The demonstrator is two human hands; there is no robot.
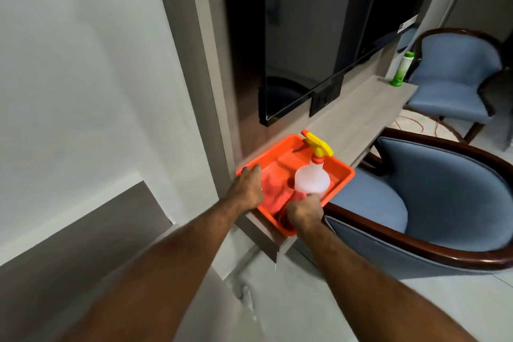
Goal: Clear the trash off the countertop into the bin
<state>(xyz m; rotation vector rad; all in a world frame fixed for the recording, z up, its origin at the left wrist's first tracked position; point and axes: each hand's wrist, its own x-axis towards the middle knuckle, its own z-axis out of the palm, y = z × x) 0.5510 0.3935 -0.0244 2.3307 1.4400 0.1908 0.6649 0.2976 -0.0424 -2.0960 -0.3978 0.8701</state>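
Orange plastic tray (342,175) sits on the near end of the grey countertop (358,117), holding a translucent spray bottle (311,179) and a red cloth (273,194). Left hand (247,186) clasps the tray's left rim; right hand (305,212) is closed on its near rim. No bin is visible. A green bottle (402,68) stands at the far end.

Soft, even indoor light; slight motion blur throughout, wide-angle bending at the edges.
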